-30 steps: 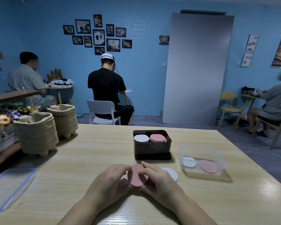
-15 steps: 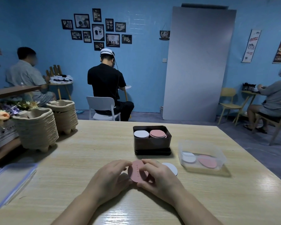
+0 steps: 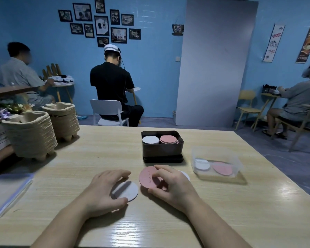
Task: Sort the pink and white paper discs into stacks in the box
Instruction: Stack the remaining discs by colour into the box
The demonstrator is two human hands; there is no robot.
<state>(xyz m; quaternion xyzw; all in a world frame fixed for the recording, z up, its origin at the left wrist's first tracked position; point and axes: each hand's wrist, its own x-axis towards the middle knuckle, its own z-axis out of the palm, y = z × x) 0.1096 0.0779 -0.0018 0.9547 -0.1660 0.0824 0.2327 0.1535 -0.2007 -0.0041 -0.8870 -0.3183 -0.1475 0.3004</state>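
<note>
**One disc in each hand, box dead ahead**

Mid-sort here: the left hand [image 3: 104, 191] grips a white disc [image 3: 128, 191], fingers curled over its far edge, thumb on the near edge, low over the table [image 3: 97, 151]. Resting on the wood or not, I can't tell. The right hand [image 3: 174, 187] pinches a pink disc [image 3: 148, 178] between thumb and fingertips, tilted up so its printed face shows. The two discs sit just beside each other.

Ahead, the dark box [image 3: 162, 152] stands on the table, a white stack [image 3: 150, 140] on its left side, a pink stack [image 3: 169, 139] on its right, both near the rim. By my read the colours are split and the drop-off comes next: each disc goes forward and down flat onto its own colour. Handy, too: the hands match the sides, no crossing needed. The stacks sit tight together, so a sloppy release could slide a disc across.

More remains: a second white disc [image 3: 186, 175] peeks out on the table behind the right hand, and the clear tub [image 3: 238, 163] to the right holds a white pile [image 3: 201, 164] and a pink pile [image 3: 223, 168]. Off left, piles of pulp trays [image 3: 30, 133] and a clear lid [image 3: 5, 190], well away; nothing lies between hands and box
</note>
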